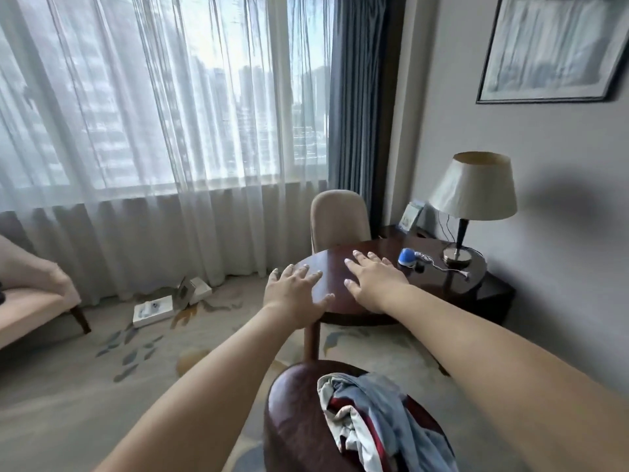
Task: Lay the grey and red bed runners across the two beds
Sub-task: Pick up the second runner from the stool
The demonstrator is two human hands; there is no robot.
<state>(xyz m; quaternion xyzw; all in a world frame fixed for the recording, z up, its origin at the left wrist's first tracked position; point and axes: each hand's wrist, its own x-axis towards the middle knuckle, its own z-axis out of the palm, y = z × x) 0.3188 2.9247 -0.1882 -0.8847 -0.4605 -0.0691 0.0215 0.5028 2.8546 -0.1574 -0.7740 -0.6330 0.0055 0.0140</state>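
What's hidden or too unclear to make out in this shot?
Head view:
Crumpled grey, red and white fabric: cut off by the bottom edge.
Small blue round object: too small to identify.
Framed wall picture: cropped by top and right edges.
Beds: out of frame.

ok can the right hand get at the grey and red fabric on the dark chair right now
Probably yes. The right hand is open and empty over the round table, and the grey and red fabric lies uncovered on the dark chair below that forearm; the hand need only draw back.
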